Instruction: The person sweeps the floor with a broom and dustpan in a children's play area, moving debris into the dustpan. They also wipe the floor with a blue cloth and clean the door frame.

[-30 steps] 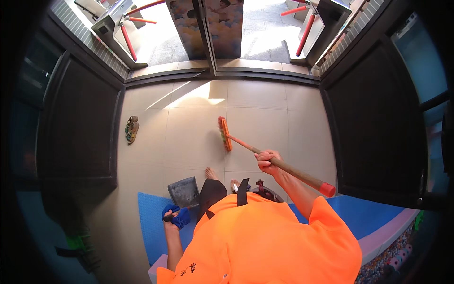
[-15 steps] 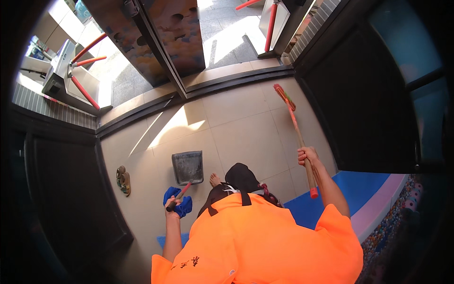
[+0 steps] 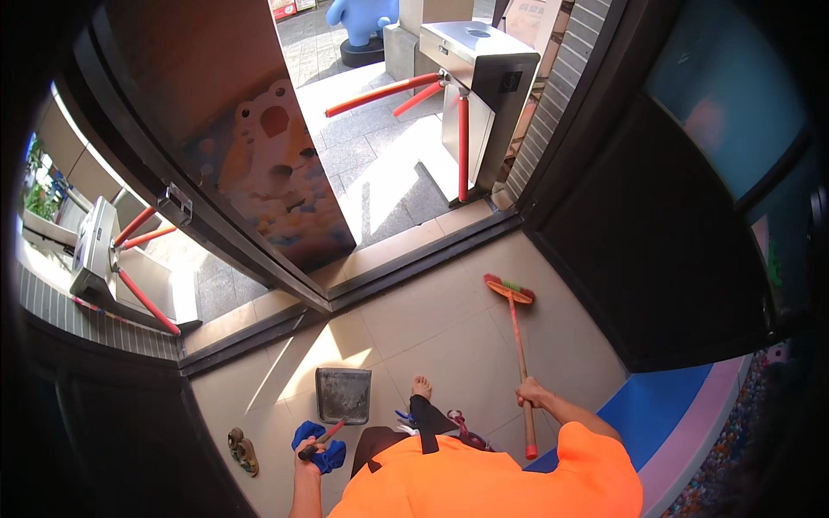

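Observation:
My left hand (image 3: 306, 449) is closed around the dark grip of a long-handled dustpan (image 3: 344, 395), whose grey scoop sits low by the tiles. A crumpled blue cloth (image 3: 331, 457) is bunched at the same hand, beside the red part of the handle. My right hand (image 3: 531, 393) wraps around the wooden stick of a broom (image 3: 519, 341). Its orange head with red and green bristles lies on the tiled floor at the right, below the door frame. The stick's red end cap points back toward me.
Brown shoes (image 3: 243, 451) stand on the floor at the left. A glass door (image 3: 259, 155) is ahead, with turnstiles (image 3: 479, 95) with red arms beyond the threshold. Dark panels (image 3: 596, 259) flank both sides. At the lower right is a blue mat (image 3: 643, 406) beside a ball pit (image 3: 734, 457).
The broom head has come nearer to me and turned crosswise, with its stick more upright in the picture. My view has tilted up toward the doorway. A bare foot has stepped forward.

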`<state>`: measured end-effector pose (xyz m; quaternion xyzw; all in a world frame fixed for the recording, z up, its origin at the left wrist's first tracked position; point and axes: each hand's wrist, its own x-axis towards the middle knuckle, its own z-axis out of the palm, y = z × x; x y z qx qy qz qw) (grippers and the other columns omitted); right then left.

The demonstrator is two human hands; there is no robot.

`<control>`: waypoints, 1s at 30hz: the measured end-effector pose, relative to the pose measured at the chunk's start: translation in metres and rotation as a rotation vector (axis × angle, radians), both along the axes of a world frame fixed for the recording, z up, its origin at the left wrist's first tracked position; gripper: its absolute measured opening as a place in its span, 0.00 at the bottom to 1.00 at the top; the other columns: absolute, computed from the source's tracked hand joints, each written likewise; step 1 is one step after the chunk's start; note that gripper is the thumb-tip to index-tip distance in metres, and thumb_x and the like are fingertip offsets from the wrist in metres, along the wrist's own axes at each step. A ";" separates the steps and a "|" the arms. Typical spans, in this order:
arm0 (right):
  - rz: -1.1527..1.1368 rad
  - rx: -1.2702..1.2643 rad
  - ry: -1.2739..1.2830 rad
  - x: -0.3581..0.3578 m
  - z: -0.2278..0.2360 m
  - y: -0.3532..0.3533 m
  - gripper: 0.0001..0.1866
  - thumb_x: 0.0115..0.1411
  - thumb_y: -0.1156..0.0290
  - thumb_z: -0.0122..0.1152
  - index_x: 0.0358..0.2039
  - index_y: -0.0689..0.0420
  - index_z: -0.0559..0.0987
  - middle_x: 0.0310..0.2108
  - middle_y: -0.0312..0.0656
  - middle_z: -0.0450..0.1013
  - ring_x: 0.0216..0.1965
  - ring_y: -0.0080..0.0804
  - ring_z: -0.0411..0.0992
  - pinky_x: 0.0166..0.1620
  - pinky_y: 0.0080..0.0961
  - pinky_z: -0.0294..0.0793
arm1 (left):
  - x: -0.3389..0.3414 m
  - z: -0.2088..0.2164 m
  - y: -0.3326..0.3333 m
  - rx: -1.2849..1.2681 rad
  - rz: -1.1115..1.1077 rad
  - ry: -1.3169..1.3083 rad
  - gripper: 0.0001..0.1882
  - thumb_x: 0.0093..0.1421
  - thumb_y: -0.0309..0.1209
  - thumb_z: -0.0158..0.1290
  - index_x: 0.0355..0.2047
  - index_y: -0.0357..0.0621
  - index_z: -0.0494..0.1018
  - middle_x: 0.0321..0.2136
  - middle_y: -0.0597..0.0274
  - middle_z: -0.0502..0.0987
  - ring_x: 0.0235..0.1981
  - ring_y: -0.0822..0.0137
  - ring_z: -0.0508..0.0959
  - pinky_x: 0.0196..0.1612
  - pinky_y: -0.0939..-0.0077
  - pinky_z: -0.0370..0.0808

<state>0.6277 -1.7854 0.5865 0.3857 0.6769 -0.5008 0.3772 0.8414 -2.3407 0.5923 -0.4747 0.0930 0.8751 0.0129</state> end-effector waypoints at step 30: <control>0.525 0.194 0.007 -0.049 0.029 -0.150 0.07 0.48 0.82 0.43 0.16 0.67 0.65 0.11 0.40 0.64 0.11 0.28 0.66 0.10 0.26 0.62 | -0.080 -0.023 -0.099 0.034 -0.225 -0.058 0.09 0.45 0.22 0.51 0.28 0.43 0.66 0.20 0.55 0.68 0.16 0.64 0.70 0.17 0.78 0.70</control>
